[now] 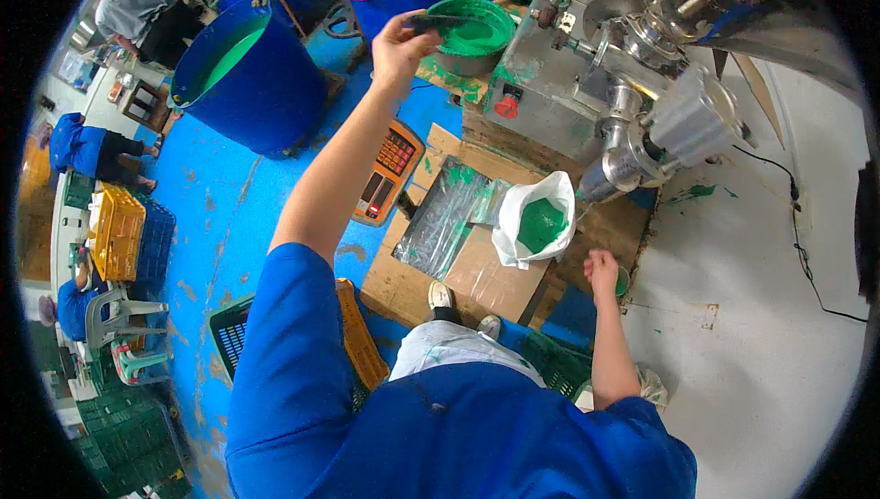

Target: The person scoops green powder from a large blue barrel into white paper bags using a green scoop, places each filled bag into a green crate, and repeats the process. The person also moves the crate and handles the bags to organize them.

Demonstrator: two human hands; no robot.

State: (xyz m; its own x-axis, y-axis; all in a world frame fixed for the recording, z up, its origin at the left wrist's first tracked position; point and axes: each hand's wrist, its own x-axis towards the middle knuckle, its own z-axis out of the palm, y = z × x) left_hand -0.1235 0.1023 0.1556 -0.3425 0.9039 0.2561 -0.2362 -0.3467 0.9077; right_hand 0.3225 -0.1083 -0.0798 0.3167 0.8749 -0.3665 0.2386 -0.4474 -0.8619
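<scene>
My left hand (401,52) reaches far forward, its fingers wrapped round a dark, flat handle-like piece (433,23). What the piece belongs to cannot be made out. It lies over the near-left rim of a basin coated with green paste (477,32). At the right, my right hand (601,272) hangs low with curled fingers; whether anything is inside them is hidden. Beside it shows a small round container with green in it (622,281). Between my hands a white bag (509,233) stands open, holding green paste (543,224), below the metal machine's spout (596,183).
A steel machine (550,87) with a red knob (506,107) stands ahead. An orange scale (390,169) sits left of plastic-covered cardboard (445,215). Blue tubs (275,100) of green liquid stand far left. Crates (119,233) and several people are farther left.
</scene>
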